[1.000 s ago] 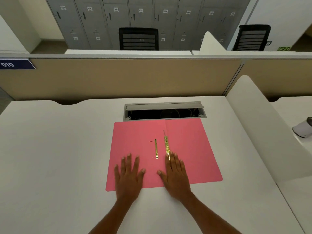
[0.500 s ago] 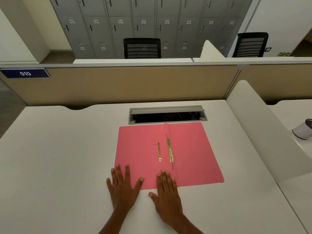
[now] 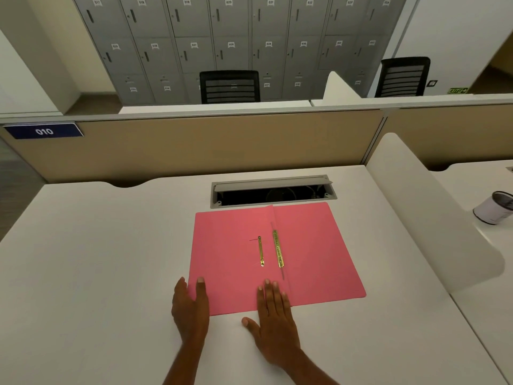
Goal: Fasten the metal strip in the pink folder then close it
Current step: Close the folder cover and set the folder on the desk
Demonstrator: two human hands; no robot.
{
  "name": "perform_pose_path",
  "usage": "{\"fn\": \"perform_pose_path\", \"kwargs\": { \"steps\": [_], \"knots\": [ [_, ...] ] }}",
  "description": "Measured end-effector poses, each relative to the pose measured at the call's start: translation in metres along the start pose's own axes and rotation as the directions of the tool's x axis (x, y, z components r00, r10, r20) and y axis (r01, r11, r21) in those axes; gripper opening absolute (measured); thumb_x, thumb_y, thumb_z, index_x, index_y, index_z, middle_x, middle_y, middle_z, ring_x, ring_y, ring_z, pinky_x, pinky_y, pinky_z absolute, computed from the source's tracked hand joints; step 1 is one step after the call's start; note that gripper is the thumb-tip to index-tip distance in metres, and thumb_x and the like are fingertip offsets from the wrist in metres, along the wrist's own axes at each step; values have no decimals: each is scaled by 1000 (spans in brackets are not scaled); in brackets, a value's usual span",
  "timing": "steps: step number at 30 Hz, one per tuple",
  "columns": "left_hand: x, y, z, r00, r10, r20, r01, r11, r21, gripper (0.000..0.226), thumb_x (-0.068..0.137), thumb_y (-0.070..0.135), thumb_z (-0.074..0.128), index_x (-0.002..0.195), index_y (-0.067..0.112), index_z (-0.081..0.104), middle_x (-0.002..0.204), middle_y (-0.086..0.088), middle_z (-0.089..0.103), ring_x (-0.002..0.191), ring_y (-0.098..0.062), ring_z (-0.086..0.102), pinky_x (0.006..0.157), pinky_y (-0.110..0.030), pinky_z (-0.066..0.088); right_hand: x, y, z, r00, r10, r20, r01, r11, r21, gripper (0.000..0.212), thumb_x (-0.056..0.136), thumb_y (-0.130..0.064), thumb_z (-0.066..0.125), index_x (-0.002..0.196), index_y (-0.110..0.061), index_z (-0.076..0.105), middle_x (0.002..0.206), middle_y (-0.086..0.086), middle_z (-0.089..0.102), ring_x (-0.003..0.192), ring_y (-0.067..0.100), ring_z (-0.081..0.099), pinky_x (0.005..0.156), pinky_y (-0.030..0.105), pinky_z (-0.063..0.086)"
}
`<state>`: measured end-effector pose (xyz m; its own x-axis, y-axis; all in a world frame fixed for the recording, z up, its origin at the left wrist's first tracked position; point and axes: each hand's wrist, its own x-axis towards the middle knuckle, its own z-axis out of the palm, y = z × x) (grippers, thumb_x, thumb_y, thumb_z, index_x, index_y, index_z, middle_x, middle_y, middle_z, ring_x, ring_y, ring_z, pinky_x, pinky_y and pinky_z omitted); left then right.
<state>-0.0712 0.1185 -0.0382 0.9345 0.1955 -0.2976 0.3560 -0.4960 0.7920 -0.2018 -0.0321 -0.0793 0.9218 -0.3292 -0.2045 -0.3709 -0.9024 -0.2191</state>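
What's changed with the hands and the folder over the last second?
Both hands drew back toward the folder's near edge. The left hand shifted to the near left corner, thumb on top, and seems to be gripping the cover. The right hand rests flat at the near edge. The pink folder stays open; both metal strips lie unmoved.

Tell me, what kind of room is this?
Most likely an office. The desk has a tan divider with a number sign, grey lockers line the back wall, and a black chair sits behind.
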Motion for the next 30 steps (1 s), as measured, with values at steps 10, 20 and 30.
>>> {"fn": "perform_pose_path", "kwargs": {
  "steps": [10, 20, 30],
  "knots": [
    [6, 11, -7, 995, 52, 86, -62, 991, 116, 77, 103, 68, 48, 158, 15, 45, 153, -16, 63, 139, -42, 60, 119, -60, 44, 1, -13, -5, 999, 8, -36, -7, 1000, 10, 99, 99, -73, 39, 167, -5, 17, 175, 17, 5, 163, 42, 10, 122, 38, -20],
    [-16, 24, -3, 978, -1, 209, 5, 1000, -17, 80, 101, 69, 50, 162, 18, 40, 159, -14, 56, 139, -40, 60, 116, -60, 50, 26, -43, -4, 982, 129, 138, -134, 991, 26, 120, 89, -88, 40, 168, -9, -4, 171, 36, -15, 160, 57, -10, 130, 65, 0],
    [-29, 6, -14, 994, -104, 17, 93, 946, 312, 57, 103, 37, 65, 149, 6, 52, 150, -24, 55, 140, -45, 50, 113, -60, 45, 29, -41, 8, 988, 124, 89, -124, 992, -4, 117, 91, -88, 35, 168, -8, -3, 170, 38, -12, 158, 60, -7, 129, 67, 3]
  ]
}}
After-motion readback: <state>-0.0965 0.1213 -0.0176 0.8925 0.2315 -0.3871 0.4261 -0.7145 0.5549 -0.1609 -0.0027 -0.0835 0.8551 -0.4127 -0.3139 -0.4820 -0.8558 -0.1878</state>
